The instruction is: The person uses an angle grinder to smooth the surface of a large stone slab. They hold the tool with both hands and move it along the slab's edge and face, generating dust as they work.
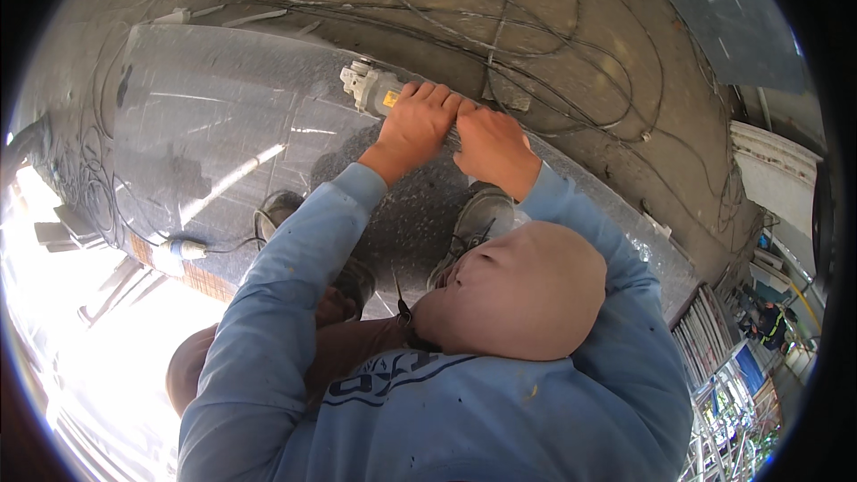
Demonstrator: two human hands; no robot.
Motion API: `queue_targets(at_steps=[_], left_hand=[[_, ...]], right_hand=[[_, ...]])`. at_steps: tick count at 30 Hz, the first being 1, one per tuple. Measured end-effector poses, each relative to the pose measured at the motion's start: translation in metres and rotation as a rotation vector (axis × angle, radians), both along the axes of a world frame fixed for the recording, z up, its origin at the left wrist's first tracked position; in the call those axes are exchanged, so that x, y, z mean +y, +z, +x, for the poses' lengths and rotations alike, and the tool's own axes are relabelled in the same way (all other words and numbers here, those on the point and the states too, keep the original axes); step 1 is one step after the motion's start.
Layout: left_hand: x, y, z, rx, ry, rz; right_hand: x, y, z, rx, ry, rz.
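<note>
small yellow label [390, 99] on the grey power tool's body, beside the left hand [415, 125]

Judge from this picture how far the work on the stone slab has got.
Done: the slab near the left end looks smooth and glossy. In hand: left hand and right hand grip a grinder pressed on the slab's far edge. Left: cannot be told; the rest of that edge lies behind the arms, and no finish line shows.

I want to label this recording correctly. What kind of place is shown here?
Probably a stone-cutting workshop or yard. Both hands, left hand and right hand, grip a handheld power tool on a large polished stone slab, with many cables lying across the dusty floor.
</note>
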State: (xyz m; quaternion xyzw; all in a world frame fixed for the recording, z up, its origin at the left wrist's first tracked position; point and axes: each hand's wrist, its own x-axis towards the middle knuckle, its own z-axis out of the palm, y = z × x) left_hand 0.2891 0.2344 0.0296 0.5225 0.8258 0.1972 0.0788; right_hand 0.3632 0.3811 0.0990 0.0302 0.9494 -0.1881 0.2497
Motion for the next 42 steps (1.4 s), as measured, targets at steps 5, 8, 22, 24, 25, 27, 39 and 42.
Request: queue_targets(at_steps=[5, 8, 22, 24, 25, 27, 39, 42], left_hand=[[0.002, -0.003, 0.001, -0.033, 0.028, 0.094], [0.0, -0.005, -0.004, -0.029, 0.02, 0.07], [-0.016, -0.031, -0.022, 0.001, 0.022, -0.004], [-0.016, -0.031, -0.021, -0.004, 0.026, -0.021], [-0.016, -0.03, -0.021, -0.006, 0.029, -0.029], [-0.012, -0.023, -0.018, 0.008, 0.022, -0.009], [0.007, -0.004, 0.006, -0.053, 0.016, 0.062], [0.004, -0.006, 0.003, -0.048, 0.028, 0.061]], right_hand=[[0.002, -0.003, 0.001, 0.007, -0.003, -0.022], [0.003, -0.016, 0.001, 0.036, 0.006, -0.05], [-0.01, -0.035, -0.02, 0.026, 0.014, -0.109], [-0.012, -0.031, -0.019, 0.03, -0.008, -0.087], [-0.013, -0.029, -0.018, 0.031, -0.018, -0.077], [-0.01, -0.023, -0.017, 0.003, -0.017, -0.074], [0.007, -0.001, 0.008, 0.034, -0.03, -0.029], [0.004, -0.009, 0.006, 0.051, -0.028, -0.04]])
